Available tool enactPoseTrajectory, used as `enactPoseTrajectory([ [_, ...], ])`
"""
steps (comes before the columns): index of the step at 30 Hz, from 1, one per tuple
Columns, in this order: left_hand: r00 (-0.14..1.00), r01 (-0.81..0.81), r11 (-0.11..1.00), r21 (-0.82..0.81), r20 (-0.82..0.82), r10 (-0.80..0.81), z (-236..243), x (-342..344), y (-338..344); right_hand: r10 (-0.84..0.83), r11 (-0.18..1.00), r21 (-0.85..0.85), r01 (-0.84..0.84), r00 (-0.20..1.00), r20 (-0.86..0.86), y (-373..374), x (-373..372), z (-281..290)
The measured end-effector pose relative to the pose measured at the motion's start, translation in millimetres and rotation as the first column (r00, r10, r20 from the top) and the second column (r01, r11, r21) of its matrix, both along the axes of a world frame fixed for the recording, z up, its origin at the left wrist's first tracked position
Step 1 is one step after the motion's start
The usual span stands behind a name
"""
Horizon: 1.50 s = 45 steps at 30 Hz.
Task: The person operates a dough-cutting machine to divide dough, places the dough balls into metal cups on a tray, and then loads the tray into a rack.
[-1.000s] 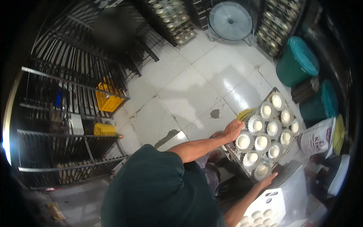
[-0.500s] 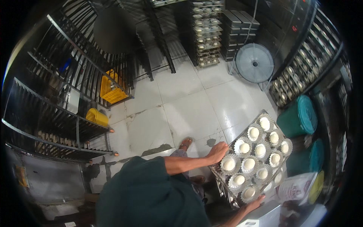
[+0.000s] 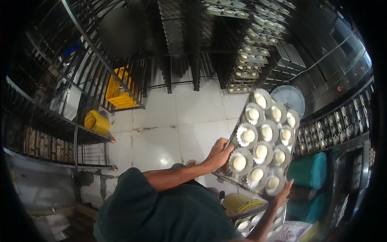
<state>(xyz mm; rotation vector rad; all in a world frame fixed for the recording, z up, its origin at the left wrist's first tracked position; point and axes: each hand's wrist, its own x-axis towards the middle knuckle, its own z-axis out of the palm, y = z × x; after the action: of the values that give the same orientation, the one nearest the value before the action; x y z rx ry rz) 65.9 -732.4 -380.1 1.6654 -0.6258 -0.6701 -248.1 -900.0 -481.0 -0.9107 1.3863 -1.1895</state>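
Observation:
Between my hands is a dark baking tray (image 3: pixel 226 173), tilted in view, carrying several fluted tins, each with a pale dough ball (image 3: pixel 261 152) in it. My left hand (image 3: pixel 219 155) is closed on the tray's left edge. At the near right corner, my right hand (image 3: pixel 284 191) grips the rim, fingers partly hidden by it. Below the held tray, partly behind my right forearm, another tray with filled fluted tins (image 3: pixel 243 225) shows.
Trays of dough stand stacked in a rack (image 3: pixel 248 64) at the back, near a round grey fan (image 3: pixel 288 101). Teal bins (image 3: pixel 308 171) are on the right. Dark metal racks line the left, with a yellow crate (image 3: pixel 119 94) and a yellow bucket (image 3: pixel 97 122) by them.
The tray has been lifted and carried away from the lower right, with both hands still on it. A tray beneath is now exposed. My view has turned to the right.

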Motion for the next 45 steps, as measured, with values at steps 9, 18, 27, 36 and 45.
enactPoseTrajectory([
  [9,0.972,-0.229,0.931,-0.284,-0.014,0.235,-54.2,-47.0,-19.6,0.427,0.904,-0.089,-0.419,0.866,0.261,-83.3,5.7,1.2],
  [18,0.937,-0.347,0.865,-0.362,-0.105,0.332,-68.3,-85.2,-29.2,0.528,0.846,-0.221,-0.484,0.819,0.224,-138.0,3.9,-24.1],
  [27,0.909,-0.412,0.811,-0.416,-0.123,0.399,-15.6,-92.3,4.8,0.558,0.816,-0.235,-0.529,0.826,0.08,-96.9,5.7,77.6],
  [36,0.917,-0.208,0.824,-0.527,-0.399,-0.023,13.6,-108.7,61.3,0.625,0.759,-0.269,-0.593,0.779,0.046,-85.7,-5.7,112.1],
  [45,0.681,-0.1,0.665,-0.74,-0.538,-0.497,-39.2,-159.0,93.0,0.674,0.724,-0.244,-0.645,0.737,0.052,-97.3,-15.8,102.1],
])
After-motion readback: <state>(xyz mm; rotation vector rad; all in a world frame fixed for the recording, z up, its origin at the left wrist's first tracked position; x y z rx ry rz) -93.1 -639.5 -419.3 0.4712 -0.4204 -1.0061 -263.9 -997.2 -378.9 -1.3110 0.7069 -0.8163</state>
